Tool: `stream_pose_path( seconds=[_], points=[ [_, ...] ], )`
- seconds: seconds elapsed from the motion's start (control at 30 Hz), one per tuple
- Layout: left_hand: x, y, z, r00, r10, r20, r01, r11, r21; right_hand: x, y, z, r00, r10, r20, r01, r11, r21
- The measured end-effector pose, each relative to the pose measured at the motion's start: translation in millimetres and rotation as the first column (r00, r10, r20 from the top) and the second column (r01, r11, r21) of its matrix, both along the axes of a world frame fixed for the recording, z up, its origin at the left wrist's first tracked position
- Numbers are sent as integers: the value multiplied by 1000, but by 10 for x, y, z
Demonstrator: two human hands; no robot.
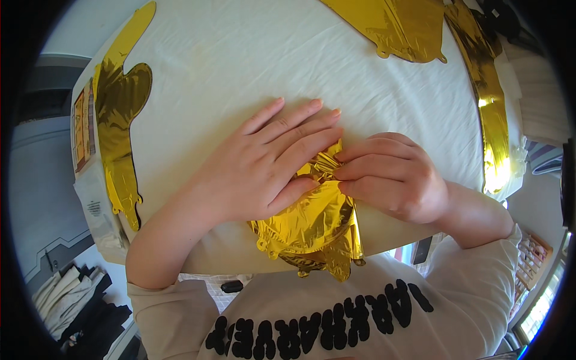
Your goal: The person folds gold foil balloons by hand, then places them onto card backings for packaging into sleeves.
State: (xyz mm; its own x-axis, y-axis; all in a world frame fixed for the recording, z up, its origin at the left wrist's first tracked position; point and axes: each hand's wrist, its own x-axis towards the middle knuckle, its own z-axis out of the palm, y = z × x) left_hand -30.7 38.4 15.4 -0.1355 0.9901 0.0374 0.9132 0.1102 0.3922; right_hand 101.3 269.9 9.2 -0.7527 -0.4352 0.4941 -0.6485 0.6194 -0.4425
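A crumpled gold foil balloon (312,216) lies at the table's near edge, its lower end with small tabs hanging over toward me. My left hand (258,156) lies across its upper left part, fingers stretched out over the foil and the tablecloth, the thumb pressing on the foil. From the right, my right hand (393,174) pinches the gathered, creased foil between thumb and fingers, close to the left thumb and index finger. The part of the balloon under my left palm is hidden.
Flat gold foil balloons lie around the table: a curved one (117,114) at left, a wide one (408,30) at the far side, a long one (492,120) at right. A printed package (84,132) and a clear bag (99,210) lie at the left edge of the white tablecloth (210,54).
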Motion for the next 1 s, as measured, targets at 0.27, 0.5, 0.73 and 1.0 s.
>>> stream_pose_path(
  seconds=[0.27,0.5,0.73,1.0],
  points=[
    [29,18,15,999,29,-28,-29,1000,9,-16,-8,19,999,-17,44,16,999,36],
    [23,10,8,999,33,-17,-33,999,-1,29,-47,144,994,-24,102,9,989,149],
    [22,-15,-19,997,0,-79,1,1000,14,100,-1,85,999,34,-8,-31,969,245],
    [33,-11,-23,999,1,-36,-1,1000,2,104,39,24,995,93,-45,-78,960,269]
  ],
)
